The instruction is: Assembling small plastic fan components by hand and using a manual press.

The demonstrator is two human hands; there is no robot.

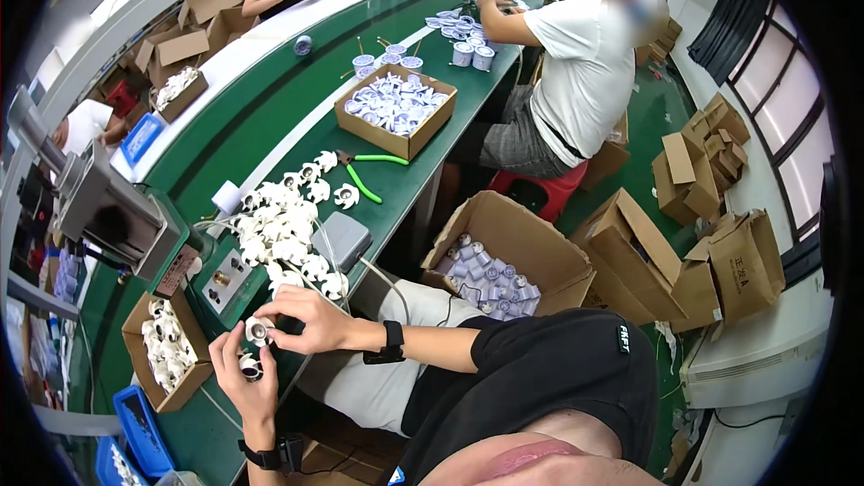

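My left hand (pixel 241 380) and my right hand (pixel 310 322) meet over the near edge of the green workbench. Pinched between their fingertips is a small white finned wheel (pixel 257 331) with a dark round centre. A second small part, white with a dark middle (pixel 250 365), rests against the fingers of my left hand. Close by, a metal fixture plate (pixel 221 281) with a brass-coloured stud sits under a grey press (pixel 126 220). Loose white finned wheels (pixel 281 227) lie heaped beyond my right hand. More fill a cardboard box (pixel 196 324) left of my hands.
Green-handled pliers (pixel 364 182) and a grey box with a cable (pixel 344 241) lie on the bench. Farther along stands a carton (pixel 418 137) of white-and-blue parts. A carton of motors (pixel 540 261) stands right. A co-worker in white (pixel 585 63) sits beyond; blue trays (pixel 148 441) stand lower left.
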